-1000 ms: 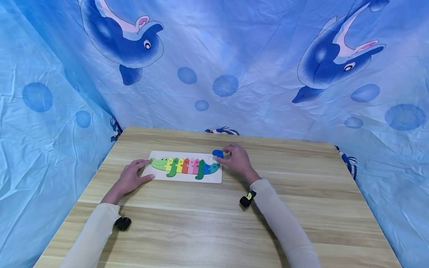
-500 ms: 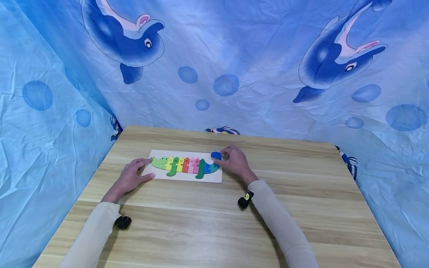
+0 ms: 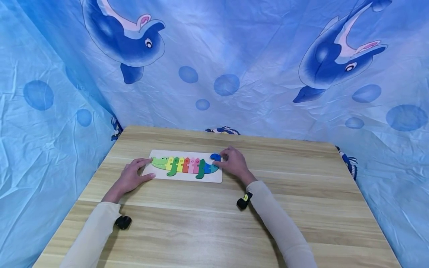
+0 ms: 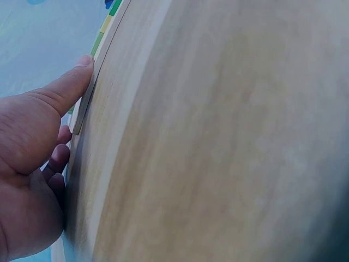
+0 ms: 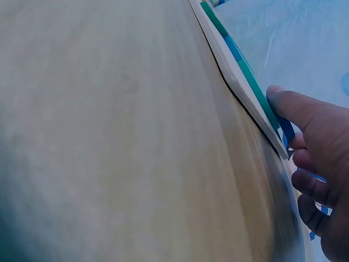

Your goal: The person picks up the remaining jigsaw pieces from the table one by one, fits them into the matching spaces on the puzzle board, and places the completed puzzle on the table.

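A white puzzle board (image 3: 182,179) carries a crocodile made of colourful pieces, its green head (image 3: 159,162) at the left. In the head view my right hand (image 3: 234,162) pinches a curved blue puzzle piece (image 3: 215,156) between thumb and fingers, over the board's right end by the tail. The right wrist view shows the thumb (image 5: 289,103) against the blue piece, right above the board's corner. My left hand (image 3: 131,175) rests on the board's left end, thumb and index finger extended and spread apart. In the left wrist view that thumb (image 4: 73,79) presses at the board's edge.
The board lies on a wood-grain table (image 3: 187,223), near its back edge. Blue curtains (image 3: 261,100) with printed dolphins hang behind and at both sides. Black wrist cameras (image 3: 123,222) are strapped over the light sleeves.
My right hand has shifted slightly left with the blue puzzle piece, which now sits lower and further over the board's right end. The left hand has stayed in place.
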Tool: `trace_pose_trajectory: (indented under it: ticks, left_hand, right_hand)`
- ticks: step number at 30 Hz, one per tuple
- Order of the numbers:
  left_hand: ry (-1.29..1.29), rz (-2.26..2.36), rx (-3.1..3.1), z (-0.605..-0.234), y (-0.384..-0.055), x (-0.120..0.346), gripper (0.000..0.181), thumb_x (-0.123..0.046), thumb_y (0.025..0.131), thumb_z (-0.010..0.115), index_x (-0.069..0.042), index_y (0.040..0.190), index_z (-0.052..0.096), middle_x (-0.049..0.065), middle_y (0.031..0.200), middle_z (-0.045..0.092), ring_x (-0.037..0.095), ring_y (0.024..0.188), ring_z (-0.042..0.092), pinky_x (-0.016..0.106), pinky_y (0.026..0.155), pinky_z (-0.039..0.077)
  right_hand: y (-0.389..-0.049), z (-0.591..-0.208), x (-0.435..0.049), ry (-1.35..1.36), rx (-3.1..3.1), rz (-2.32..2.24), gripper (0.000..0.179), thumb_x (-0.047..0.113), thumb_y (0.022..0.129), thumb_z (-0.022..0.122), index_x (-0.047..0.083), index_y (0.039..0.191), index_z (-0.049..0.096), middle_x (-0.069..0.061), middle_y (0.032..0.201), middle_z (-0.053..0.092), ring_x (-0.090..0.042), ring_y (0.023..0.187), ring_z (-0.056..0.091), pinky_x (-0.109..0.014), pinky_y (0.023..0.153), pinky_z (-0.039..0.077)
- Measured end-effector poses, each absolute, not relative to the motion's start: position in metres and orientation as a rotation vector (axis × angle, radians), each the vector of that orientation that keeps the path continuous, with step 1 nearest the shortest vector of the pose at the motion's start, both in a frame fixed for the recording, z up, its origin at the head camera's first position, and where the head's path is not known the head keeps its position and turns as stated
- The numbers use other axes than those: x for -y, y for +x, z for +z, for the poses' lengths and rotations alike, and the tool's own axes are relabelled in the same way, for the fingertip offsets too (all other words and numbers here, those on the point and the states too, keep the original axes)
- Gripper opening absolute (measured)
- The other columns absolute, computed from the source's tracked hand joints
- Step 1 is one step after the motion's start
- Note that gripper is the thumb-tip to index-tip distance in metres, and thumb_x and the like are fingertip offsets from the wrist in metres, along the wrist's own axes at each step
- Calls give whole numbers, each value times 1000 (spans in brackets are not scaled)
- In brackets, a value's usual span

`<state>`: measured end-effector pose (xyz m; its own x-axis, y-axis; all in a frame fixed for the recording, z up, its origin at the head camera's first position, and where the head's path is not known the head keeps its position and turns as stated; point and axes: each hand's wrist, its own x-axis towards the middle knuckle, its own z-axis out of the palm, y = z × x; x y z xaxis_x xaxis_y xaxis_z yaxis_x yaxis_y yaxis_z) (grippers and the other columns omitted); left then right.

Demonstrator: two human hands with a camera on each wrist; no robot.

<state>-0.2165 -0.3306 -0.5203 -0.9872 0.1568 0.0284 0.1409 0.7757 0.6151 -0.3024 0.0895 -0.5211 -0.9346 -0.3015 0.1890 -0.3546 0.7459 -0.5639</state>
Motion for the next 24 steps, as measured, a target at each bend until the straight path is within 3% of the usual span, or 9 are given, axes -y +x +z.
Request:
trace_pose_trajectory:
  ticks: [21, 24]
  left_hand:
    - [239, 1015, -2934, -520, -216, 330, 77, -38, 92, 77, -4, 153, 45, 31, 153, 36, 54, 134, 32, 68, 105, 22]
    - [236, 1016, -2935, -519, -217, 330, 76, -38, 93, 77, -4, 153, 45, 31, 153, 36, 54, 134, 32, 69, 105, 22]
  right_hand:
    - [-304, -523, -92, 624, 2862, 954, 47, 49, 85, 82, 10, 111, 77, 3, 91, 60, -14, 80, 53, -32, 73, 48]
    - [-304, -523, -92, 632, 2861, 957, 47, 49, 85, 81, 10, 111, 77, 3, 90, 61, -14, 81, 54, -35, 79, 51]
